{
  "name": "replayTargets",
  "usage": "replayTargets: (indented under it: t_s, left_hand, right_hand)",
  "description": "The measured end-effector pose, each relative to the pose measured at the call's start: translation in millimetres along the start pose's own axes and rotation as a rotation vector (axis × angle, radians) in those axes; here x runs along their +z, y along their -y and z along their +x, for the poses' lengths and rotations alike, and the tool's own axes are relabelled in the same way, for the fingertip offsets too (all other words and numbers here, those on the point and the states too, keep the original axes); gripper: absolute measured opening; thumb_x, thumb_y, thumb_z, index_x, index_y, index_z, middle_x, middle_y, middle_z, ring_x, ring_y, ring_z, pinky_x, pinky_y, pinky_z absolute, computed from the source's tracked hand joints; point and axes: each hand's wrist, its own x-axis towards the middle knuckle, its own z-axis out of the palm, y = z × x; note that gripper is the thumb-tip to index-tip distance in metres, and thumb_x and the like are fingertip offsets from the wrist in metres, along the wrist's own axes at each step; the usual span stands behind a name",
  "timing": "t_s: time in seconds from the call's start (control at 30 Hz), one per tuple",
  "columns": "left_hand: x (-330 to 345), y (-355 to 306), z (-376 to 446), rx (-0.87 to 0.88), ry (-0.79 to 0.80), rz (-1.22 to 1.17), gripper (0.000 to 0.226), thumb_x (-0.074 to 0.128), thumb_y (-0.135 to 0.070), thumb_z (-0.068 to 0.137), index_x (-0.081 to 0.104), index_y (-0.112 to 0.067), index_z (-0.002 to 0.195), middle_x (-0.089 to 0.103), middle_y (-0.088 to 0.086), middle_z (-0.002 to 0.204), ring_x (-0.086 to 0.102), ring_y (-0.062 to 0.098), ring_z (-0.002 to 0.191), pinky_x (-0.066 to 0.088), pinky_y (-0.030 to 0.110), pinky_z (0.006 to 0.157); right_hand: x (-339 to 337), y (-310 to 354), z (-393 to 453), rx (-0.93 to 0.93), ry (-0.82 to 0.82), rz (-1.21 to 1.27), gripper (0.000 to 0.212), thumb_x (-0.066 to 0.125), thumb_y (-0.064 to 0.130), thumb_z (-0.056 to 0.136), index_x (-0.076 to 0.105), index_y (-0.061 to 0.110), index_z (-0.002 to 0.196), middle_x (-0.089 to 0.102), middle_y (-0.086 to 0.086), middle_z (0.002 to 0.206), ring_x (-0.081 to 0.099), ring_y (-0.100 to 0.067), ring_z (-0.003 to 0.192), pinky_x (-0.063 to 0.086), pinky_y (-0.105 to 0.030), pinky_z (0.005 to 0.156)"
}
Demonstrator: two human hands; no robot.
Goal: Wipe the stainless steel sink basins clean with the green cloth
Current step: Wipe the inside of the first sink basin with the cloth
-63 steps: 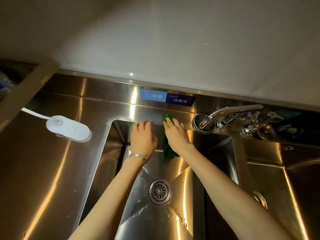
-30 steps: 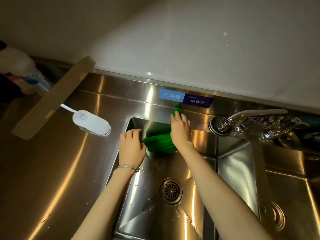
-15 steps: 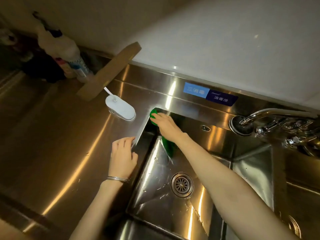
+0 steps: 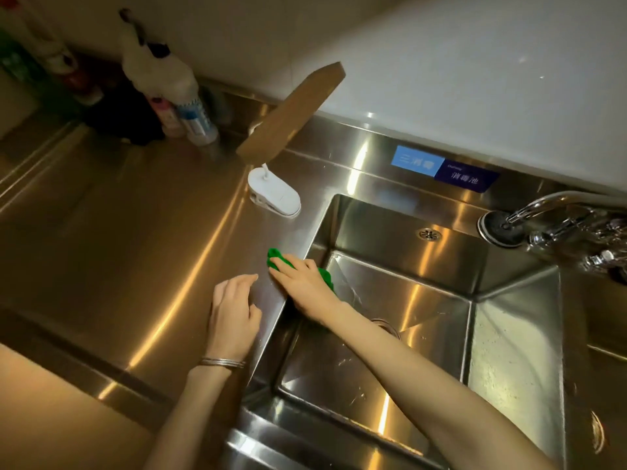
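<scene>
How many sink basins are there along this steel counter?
2 show. The left basin lies under the right hand pressing the green cloth on its left rim; only a strip of the right basin shows at the frame's edge. More may lie beyond.

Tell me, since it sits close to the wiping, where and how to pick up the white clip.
Judging by its shape, pinch the white clip across its two long sides near the rounded end toward the basin, coming from above. It lies flat on the counter, and a white stalk rises from its far end, so keep clear there.
</scene>
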Motion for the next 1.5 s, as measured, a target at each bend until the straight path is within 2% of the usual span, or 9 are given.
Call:
replayTargets:
  t_s: [0.1,0.17,0.27,0.37,0.6,0.83,1.07,1.23,1.5]
  left_hand:
    - [-9,21,-17,-0.021,0.005,0.029,0.053,0.057,0.011,0.066,0.058,-0.001,0.117,0.060,0.014,0.115,0.049,0.032,0.105,0.025,0.024,0.096]
    - [-15,35,-32,-0.025,0.022,0.040,0.052,0.052,0.002,0.064,0.058,-0.003,0.116,0.061,0.013,0.113,0.048,0.029,0.103,0.026,0.026,0.095]
    - [-21,49,-53,-0.030,0.061,0.023,0.052,0.054,0.002,0.066,0.058,-0.005,0.118,0.060,0.010,0.115,0.046,0.026,0.105,0.028,0.026,0.097]
    - [-28,60,-70,0.010,0.094,0.001,0.054,0.061,0.007,0.066,0.058,-0.006,0.118,0.061,0.009,0.115,0.044,0.021,0.107,0.029,0.026,0.097]
    - [-40,85,-90,-0.004,0.097,-0.034,0.050,0.060,0.005,0.074,0.056,-0.008,0.122,0.057,0.005,0.121,0.044,0.022,0.113,0.034,0.031,0.099]
    - [-47,114,-108,0.001,0.073,-0.049,0.051,0.058,0.005,0.071,0.057,-0.007,0.120,0.059,0.008,0.117,0.042,0.020,0.109,0.034,0.033,0.099]
    - [-54,117,-125,0.017,0.049,-0.088,0.045,0.045,-0.008,0.074,0.058,-0.007,0.118,0.059,0.007,0.116,0.042,0.018,0.109,0.032,0.027,0.100]
    - [-58,119,-123,0.063,0.040,-0.094,0.046,0.042,-0.010,0.074,0.059,-0.007,0.117,0.061,0.006,0.116,0.041,0.015,0.109,0.034,0.026,0.100]
    - [-53,131,-131,0.079,0.047,-0.071,0.056,0.064,0.009,0.066,0.058,-0.007,0.119,0.060,0.007,0.117,0.041,0.016,0.111,0.040,0.036,0.099]
  right_hand:
    - [25,32,-14,-0.071,0.049,-0.091,0.066,0.080,0.013,0.056,0.063,0.016,0.120,0.055,0.000,0.134,0.053,-0.023,0.120,0.046,-0.032,0.078]
    - [37,52,-26,-0.165,0.013,-0.103,0.038,0.061,0.022,0.070,0.071,0.022,0.106,0.065,0.005,0.121,0.060,-0.020,0.109,0.050,-0.025,0.069]
    - [34,53,-31,-0.257,-0.023,-0.089,0.043,0.067,0.011,0.067,0.069,0.020,0.109,0.064,0.002,0.123,0.063,-0.021,0.107,0.051,-0.028,0.069]
    - [19,30,-6,-0.087,0.021,-0.076,0.061,0.082,0.004,0.052,0.067,0.019,0.110,0.062,0.000,0.125,0.064,-0.024,0.104,0.052,-0.029,0.064]
    - [8,45,25,0.275,-0.037,-0.013,0.068,0.053,-0.004,0.080,0.034,0.016,0.143,0.022,0.001,0.155,0.021,-0.025,0.140,0.028,-0.038,0.093]
    - [54,128,-12,-0.002,-0.010,-0.076,0.041,0.045,0.020,0.079,0.066,0.016,0.114,0.059,-0.003,0.130,0.059,-0.028,0.111,0.050,-0.034,0.072]
    - [60,151,-29,-0.174,0.067,0.019,0.047,0.048,0.019,0.090,0.046,0.018,0.137,0.044,-0.003,0.144,0.044,-0.030,0.128,0.042,-0.039,0.086]
    - [35,117,7,0.080,0.030,0.028,0.055,0.037,0.006,0.096,0.023,0.019,0.148,0.020,-0.002,0.156,0.021,-0.028,0.141,0.025,-0.044,0.104]
    - [46,153,9,-0.015,0.087,-0.005,0.051,0.027,0.023,0.090,0.046,0.004,0.135,0.034,-0.014,0.150,0.034,-0.042,0.131,0.037,-0.052,0.094]
